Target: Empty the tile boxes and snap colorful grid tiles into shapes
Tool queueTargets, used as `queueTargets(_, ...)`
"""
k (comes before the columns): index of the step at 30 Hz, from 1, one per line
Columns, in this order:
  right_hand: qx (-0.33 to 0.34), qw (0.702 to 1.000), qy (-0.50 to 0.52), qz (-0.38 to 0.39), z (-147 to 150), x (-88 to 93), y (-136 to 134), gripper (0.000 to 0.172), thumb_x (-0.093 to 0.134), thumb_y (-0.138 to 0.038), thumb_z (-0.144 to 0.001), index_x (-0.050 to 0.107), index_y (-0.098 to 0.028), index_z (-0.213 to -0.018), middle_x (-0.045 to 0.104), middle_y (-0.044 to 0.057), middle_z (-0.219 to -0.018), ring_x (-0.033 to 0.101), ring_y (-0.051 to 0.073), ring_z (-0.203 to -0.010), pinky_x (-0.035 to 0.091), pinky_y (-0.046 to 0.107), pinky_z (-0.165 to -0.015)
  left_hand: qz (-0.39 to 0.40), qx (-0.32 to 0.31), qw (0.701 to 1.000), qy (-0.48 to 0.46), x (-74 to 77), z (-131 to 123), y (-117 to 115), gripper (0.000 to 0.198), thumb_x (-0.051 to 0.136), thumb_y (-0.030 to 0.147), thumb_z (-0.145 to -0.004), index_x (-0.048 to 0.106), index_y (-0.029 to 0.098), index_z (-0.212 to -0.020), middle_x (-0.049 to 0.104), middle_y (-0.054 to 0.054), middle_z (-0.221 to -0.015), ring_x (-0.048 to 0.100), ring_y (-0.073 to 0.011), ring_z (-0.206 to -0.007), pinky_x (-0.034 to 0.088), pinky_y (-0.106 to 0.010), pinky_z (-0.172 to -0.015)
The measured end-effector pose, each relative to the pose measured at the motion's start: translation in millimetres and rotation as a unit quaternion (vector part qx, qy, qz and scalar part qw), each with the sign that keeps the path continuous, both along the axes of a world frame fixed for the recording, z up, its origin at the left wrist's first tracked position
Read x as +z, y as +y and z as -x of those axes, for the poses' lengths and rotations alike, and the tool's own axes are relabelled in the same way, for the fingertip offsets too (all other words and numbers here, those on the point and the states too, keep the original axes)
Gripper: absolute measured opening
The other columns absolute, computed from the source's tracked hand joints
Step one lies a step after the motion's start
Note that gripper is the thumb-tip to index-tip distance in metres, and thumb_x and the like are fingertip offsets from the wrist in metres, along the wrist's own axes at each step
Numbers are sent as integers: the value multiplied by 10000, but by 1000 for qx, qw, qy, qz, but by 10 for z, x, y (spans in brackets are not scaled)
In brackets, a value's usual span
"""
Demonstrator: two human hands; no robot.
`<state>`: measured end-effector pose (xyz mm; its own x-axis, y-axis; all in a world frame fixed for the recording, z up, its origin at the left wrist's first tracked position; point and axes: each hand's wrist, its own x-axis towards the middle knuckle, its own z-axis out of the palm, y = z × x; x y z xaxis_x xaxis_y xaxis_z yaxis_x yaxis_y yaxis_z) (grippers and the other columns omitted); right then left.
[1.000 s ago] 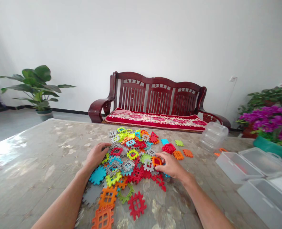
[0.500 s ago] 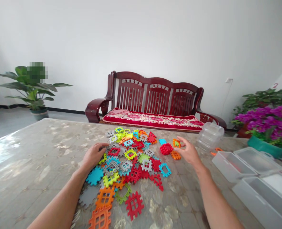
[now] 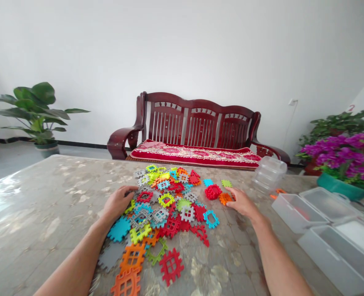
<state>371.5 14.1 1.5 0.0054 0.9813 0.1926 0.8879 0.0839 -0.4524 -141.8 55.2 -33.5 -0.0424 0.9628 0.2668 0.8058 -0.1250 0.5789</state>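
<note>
Here the scene is being taken from the person's own head, the camera tipped forward and down across a marble-patterned table. The left hand and the right hand are caught close up, reaching in from the bottom edge, with a pile of plastic tiles just beyond them. Far ahead, a dark red wooden bench is framed squarely against a white wall.

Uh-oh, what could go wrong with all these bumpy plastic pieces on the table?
The left hand rests on the pile's edge, so the plastic waffle blocks might slide. The right hand is close to the red clump and could bump it. The stacked clear tubs nearby might tip if knocked.
</note>
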Motion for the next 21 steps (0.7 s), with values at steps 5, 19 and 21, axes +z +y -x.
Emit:
queueTargets(5,4,999,-44,2,69,12,-9,605,671,-169,-671,645,-195,-1276,666,108,-1277,608,284,-1161,439,423,-1023,-8,2,1000,-1,-3,-4,4,429,456,374,-769,752,235,-1047,737,-49,-1105,666,-239,-1034,487,-330,-950)
queueTargets(19,32,991,67,-112,511,313,-84,416,524,-135,-721,721,-246,-1070,739,40,-1083,679,204,-940,537,340,-871,9,10,1000,-1,89,-76,-72,393,457,303,-801,738,240,-1068,731,-36,-1131,651,-207,-1061,468,-305,-976)
queueTargets(21,91,988,87,-90,786,383,-183,335,529,-162,-774,730,-244,-1029,756,43,-1006,689,206,-915,534,349,-873,9,13,1000,4,108,-88,-89,389,458,295,-802,739,238,-1065,731,-35,-1123,651,-207,-1057,473,-298,-964)
